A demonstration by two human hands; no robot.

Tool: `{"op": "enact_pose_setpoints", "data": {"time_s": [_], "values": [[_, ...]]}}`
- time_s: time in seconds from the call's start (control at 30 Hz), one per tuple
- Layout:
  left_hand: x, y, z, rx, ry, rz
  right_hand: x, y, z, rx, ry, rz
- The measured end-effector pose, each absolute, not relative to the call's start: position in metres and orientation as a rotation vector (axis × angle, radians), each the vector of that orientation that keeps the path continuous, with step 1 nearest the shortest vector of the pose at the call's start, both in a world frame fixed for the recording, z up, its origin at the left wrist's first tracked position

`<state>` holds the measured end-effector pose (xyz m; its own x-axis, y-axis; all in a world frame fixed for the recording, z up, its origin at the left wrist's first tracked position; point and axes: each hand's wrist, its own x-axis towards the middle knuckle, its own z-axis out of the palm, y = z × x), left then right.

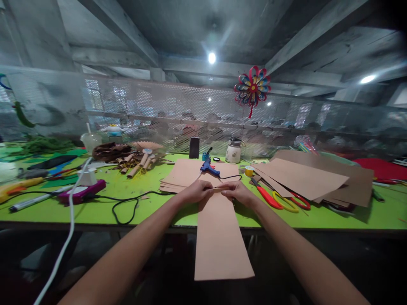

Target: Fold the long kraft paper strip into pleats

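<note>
A long strip of brown kraft paper (220, 237) hangs over the table's front edge toward me. Its far end is bent over in a narrow fold or roll, pinched between my two hands. My left hand (199, 191) closes on the left side of that end, and my right hand (238, 191) grips the right side, fingertips close together. Just beyond them a blue glue gun (210, 168) lies on a stack of brown paper sheets (179, 174). Its black cord runs off to the right.
Right of my hands lie a red-handled cutter (269, 197), yellow-handled scissors (286, 202) and large brown sheets (308, 176). On the left are a purple power strip (82, 191), a white cable (72, 212) and rolled paper tubes (140, 164). A white jar (233, 151) stands behind.
</note>
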<state>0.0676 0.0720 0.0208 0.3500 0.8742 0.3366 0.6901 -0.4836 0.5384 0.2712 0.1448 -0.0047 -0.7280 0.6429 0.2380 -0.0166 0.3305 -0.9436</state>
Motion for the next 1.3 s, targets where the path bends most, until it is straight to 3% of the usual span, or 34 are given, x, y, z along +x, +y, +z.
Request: {"op": "enact_pose_setpoints", "data": {"time_s": [0.33, 0.93, 1.3], "values": [[0.060, 0.075, 0.030, 1.969, 1.161, 0.750, 0.265, 0.142, -0.008, -0.567, -1.882, 1.382], [0.056, 0.072, 0.026, 1.660, 1.225, 0.745, 0.263, 0.131, -0.007, -0.327, -2.072, 0.582], [0.066, 0.066, 0.031, 1.801, 1.117, 0.694, 0.266, 0.138, -0.009, -0.317, -2.087, 0.616]]}}
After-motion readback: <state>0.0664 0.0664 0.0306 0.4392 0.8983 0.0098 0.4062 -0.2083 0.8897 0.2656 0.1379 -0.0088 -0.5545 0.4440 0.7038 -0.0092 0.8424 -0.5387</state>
